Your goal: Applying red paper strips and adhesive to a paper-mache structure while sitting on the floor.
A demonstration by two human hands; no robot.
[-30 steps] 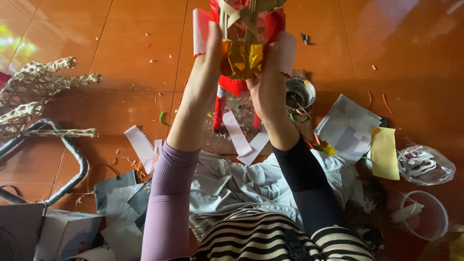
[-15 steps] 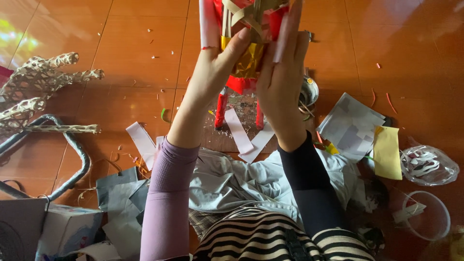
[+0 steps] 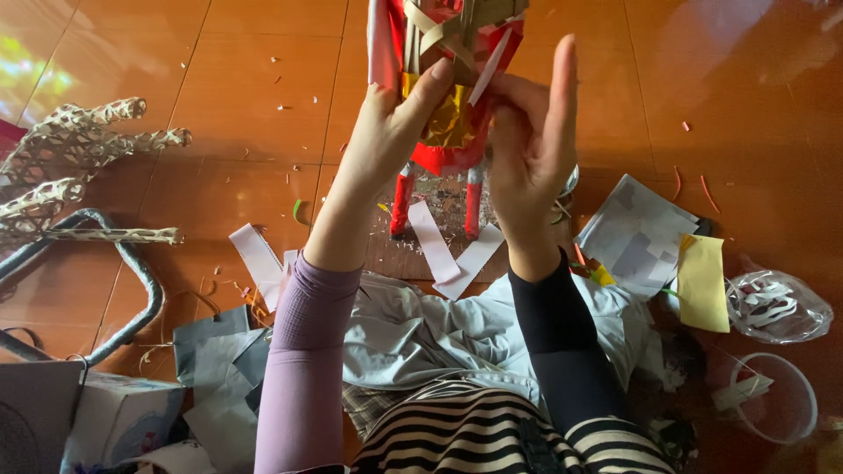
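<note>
A red paper figure [image 3: 448, 154] with gold foil, tan strips across its chest and two red legs stands on the orange tiled floor. My left hand [image 3: 386, 132] grips its left side, thumb pressed against the gold foil front. My right hand [image 3: 531, 140] holds its right side, fingers stretched upward, thumb and forefinger pinching near a white paper strip on the figure. The figure's head is cut off by the top edge of the view.
White paper strips [image 3: 452, 254] lie in front of the figure's legs. Woven bamboo pieces [image 3: 79, 158] and a grey hoop [image 3: 145, 290] lie left. Grey and yellow paper sheets [image 3: 667, 254], a clear bag [image 3: 777, 307] and a clear cup [image 3: 777, 399] lie right. Grey cloth [image 3: 421, 333] covers my lap.
My hands have slid higher up the figure and come closer to the camera. The right hand's fingers have straightened upward.
</note>
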